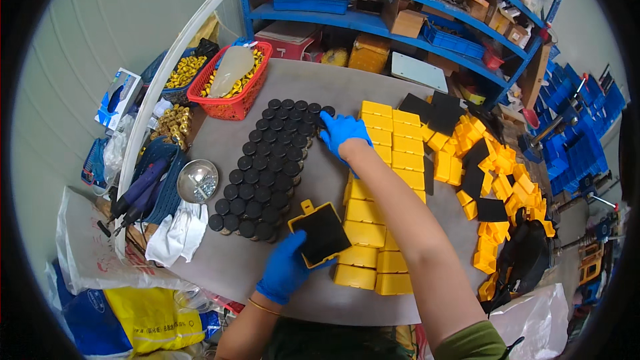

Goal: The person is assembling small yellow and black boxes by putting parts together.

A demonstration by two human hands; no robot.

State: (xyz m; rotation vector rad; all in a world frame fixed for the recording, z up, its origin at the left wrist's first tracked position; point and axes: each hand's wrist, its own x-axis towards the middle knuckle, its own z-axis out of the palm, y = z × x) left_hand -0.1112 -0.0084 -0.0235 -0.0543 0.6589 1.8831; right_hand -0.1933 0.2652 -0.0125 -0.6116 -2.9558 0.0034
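Observation:
In my left hand [288, 272], which wears a blue glove, is a shallow yellow case [321, 254] lined with a black pad, tilted above the table's near side. My right hand [343, 135], gloved the same way, reaches out to the far right corner of a block of short, black-capped cylinders [270, 163]. Its fingers close at a black-capped cylinder [328, 111] there; the fingertips partly hide the contact. Just right of both hands stand rows of closed yellow cases [365, 235], partly covered by my right forearm.
Loose open yellow cases [517, 190] and black pads [445, 113] are heaped at the right. Toward the left are a red basket [230, 108] of yellow-and-black parts, a metal bowl [198, 181] of small hardware and a white cloth [177, 232]. Blue shelves [367, 21] stand behind the table.

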